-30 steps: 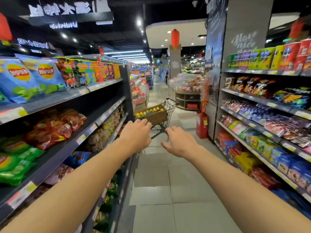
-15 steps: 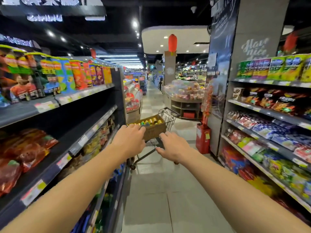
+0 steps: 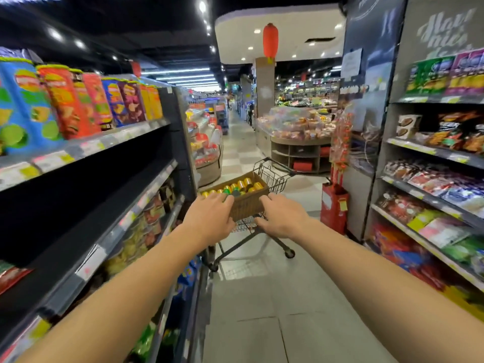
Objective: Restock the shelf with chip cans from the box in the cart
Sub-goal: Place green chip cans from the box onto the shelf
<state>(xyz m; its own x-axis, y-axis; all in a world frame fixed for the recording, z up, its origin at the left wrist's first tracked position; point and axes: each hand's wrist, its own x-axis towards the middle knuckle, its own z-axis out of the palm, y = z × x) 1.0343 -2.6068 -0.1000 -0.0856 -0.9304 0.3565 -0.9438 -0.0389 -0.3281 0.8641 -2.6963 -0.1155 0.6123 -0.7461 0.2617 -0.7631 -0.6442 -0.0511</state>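
A small wire cart (image 3: 273, 176) stands in the aisle beside the left shelving (image 3: 154, 189). In it sits a brown cardboard box (image 3: 247, 205) filled with chip cans (image 3: 243, 184) showing gold and green lids. Both my arms stretch forward. My left hand (image 3: 209, 220) lies at the box's near left rim, fingers extended over the closest cans. At the box's near right corner is my right hand (image 3: 281, 218), its fingers loosely spread. Tall chip cans (image 3: 104, 100) line the top left shelf, and the tier under them is dark and bare.
Snack bags fill the lower left tiers and the right shelving (image 3: 429, 200). A red stand (image 3: 334, 208) sits by a pillar on the right, just past the cart. A round display (image 3: 298, 132) stands farther down the tiled aisle.
I have come nearer to the cart, which looks bigger. Both hands went forward from mid-air to the near edge of the box.
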